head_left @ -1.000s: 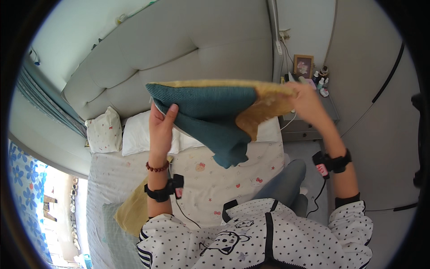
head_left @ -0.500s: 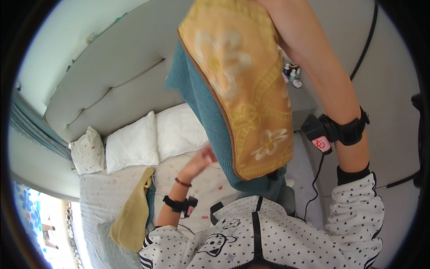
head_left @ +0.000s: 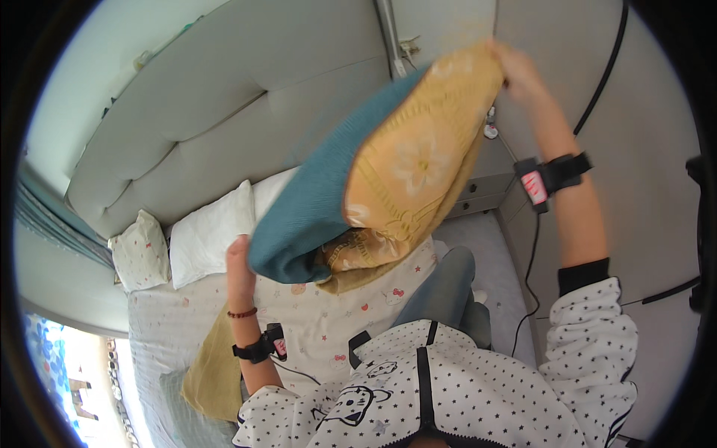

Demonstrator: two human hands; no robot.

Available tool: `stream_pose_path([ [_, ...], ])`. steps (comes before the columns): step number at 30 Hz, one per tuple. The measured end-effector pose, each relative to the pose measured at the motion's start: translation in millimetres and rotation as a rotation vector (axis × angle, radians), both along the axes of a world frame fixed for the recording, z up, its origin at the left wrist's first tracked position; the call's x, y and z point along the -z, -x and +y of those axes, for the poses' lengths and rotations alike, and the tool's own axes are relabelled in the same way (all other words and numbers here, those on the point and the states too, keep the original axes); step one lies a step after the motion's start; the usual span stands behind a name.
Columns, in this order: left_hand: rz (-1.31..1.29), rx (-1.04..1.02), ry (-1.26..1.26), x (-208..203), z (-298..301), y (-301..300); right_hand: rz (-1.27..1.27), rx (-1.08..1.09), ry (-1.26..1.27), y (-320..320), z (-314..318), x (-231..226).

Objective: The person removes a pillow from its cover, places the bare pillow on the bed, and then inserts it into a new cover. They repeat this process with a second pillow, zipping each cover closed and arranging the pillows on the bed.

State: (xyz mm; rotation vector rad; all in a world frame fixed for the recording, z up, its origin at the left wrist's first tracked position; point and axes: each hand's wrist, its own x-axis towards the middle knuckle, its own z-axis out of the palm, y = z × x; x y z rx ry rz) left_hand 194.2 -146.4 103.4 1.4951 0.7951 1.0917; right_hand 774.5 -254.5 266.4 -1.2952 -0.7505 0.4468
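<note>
A pillowcase, yellow with pale flowers on one face and teal on the other, hangs in the air in front of me, bulging and blurred at its top edge. My right hand is raised high and closed on its upper right corner. Down at the lower left corner, my left hand is closed against the teal cloth, its fingertips partly hidden. Between the hands the lower edge gapes, and the patterned yellow inside shows through.
Below lies a bed with a printed sheet. White pillows and a small patterned pillow rest near the grey padded headboard. A folded yellow cloth lies left; a grey bedside cabinet stands right.
The pillowcase has swung away from my face and spread out sideways. My left hand has moved left and up to its lower corner; my right hand now shows at the opposite corner.
</note>
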Motion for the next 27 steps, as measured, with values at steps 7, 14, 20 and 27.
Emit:
stream_pose_path([
  [7, 0.699, 0.104, 0.384, 172, -21, -6, -0.192, 0.129, 0.426, 116, -3, 249],
  [14, 0.988, 0.204, -0.022, 208, -46, -37, -0.343, -0.843, 0.710, 253, -51, 345],
  [20, 0.912, -0.054, -0.276, 158, -52, -54, -0.815, -0.717, 0.623, 288, -50, 359],
  [27, 0.229, 0.166, 0.188, 66, -32, -111, -0.989, -0.515, 0.380, 299, -31, 308],
])
